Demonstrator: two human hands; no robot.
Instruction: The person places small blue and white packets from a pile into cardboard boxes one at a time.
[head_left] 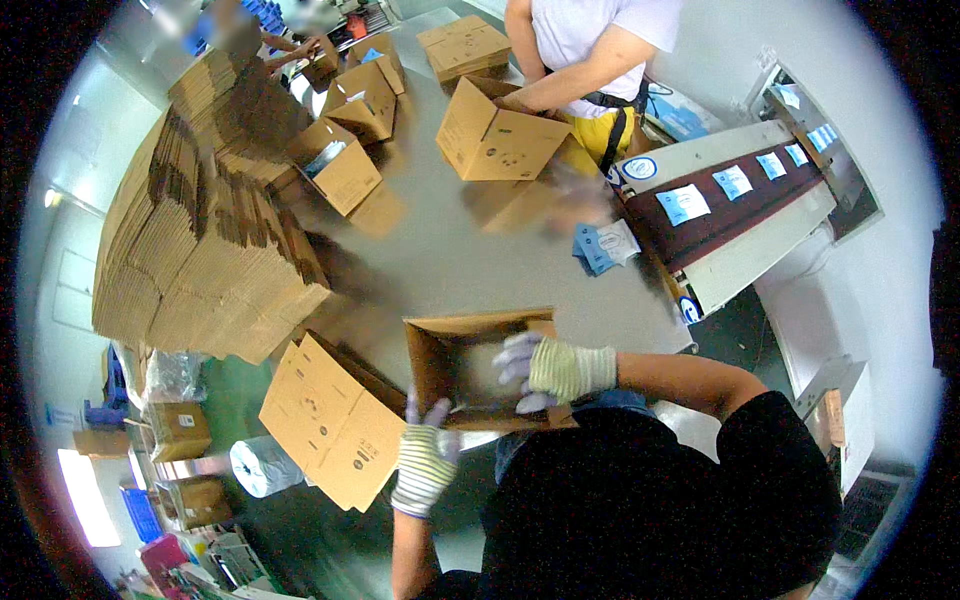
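An upright, open-topped cardboard box (478,326) is in front of me at the table's near edge, with a shadowed interior. My left hand (428,462), in a striped knit glove with pale fingertips, grips its near left corner, fingers on either side of the wall. From the right, my right hand (560,369), gloved alike, reaches over the box's right wall and holds it, its fingers spread apart inside. Part of that wall is hidden by the glove. Left of my left hand stand flat folded cartons (335,425), close to the glove.
Tall stacks of flattened cartons (200,260) line the left. Open boxes (345,178) with packets stand on the grey table (430,255). A co-worker (600,60) handles another box (500,140) across. Blue-white packets (605,246) lie beside a conveyor (725,195) carrying several more.
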